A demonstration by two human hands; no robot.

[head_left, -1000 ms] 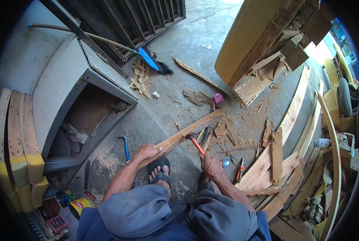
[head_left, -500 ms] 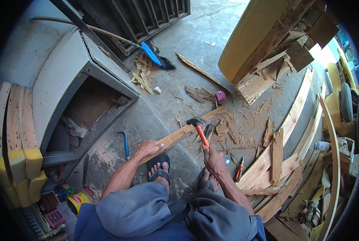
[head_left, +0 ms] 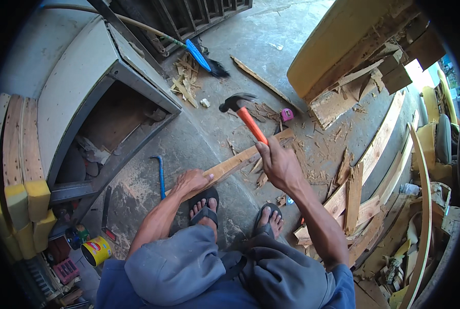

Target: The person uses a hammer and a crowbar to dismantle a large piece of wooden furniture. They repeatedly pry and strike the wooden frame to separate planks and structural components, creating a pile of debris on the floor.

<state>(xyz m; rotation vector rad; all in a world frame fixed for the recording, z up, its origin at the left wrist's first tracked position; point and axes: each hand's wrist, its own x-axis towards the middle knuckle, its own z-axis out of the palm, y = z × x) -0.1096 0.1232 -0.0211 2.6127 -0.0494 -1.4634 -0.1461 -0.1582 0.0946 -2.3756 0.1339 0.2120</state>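
My right hand [head_left: 280,164] grips a claw hammer [head_left: 250,123] by its orange handle. The dark head is raised above the floor, up and left of that hand. A long, narrow strip of wood [head_left: 235,161] slants from near my left foot toward the middle of the floor. My left hand [head_left: 193,182] is closed round its near end. A blue pry bar [head_left: 161,175] lies on the concrete just left of that hand. Beyond the strip's far end sits a pink tape measure [head_left: 286,114]. My right forearm and hand hide part of the wood scraps behind them.
A blue broom [head_left: 198,55] rests by a pile of shavings. The open grey-framed cabinet [head_left: 109,77] stands at left, near foam-tipped curved boards [head_left: 21,149]. Long planks [head_left: 379,144] and scrap lie at right, below a torn yellow padded piece [head_left: 328,46]. A yellow can [head_left: 96,250] stands lower left.
My right hand has lifted the hammer, and its head has risen off the wood strip. My left hand stays on the strip. The whole view has shifted slightly.
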